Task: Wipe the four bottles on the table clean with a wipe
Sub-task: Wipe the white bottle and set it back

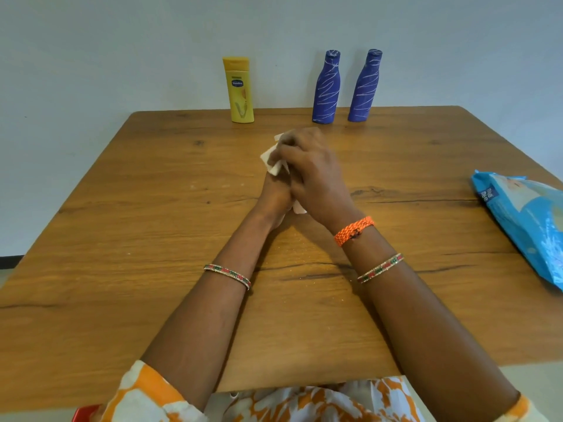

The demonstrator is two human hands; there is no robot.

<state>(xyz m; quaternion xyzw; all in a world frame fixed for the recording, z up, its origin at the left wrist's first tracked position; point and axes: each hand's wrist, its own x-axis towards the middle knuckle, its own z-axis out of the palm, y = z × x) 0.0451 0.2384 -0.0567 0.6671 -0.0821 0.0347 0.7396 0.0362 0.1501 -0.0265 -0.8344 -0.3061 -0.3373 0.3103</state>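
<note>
My two hands are pressed together over the middle of the wooden table (pixel 152 239). My right hand (pixel 315 175) lies on top of my left hand (pixel 274 194). A white wipe (pixel 272 163) is bunched between their fingers and sticks out to the upper left. Another white edge (pixel 300 209) shows below the palms; whether it is the wipe or something else is hidden. A yellow lotion bottle (pixel 239 89) stands upright at the table's far edge. To its right stand two blue bottles with white scribbles (pixel 326 86) (pixel 365 86). I see no fourth bottle.
A blue pack of wipes (pixel 527 220) lies at the table's right edge, partly out of view. A pale wall rises right behind the bottles. A red object (pixel 86 412) peeks in at the bottom left, below the table's near edge.
</note>
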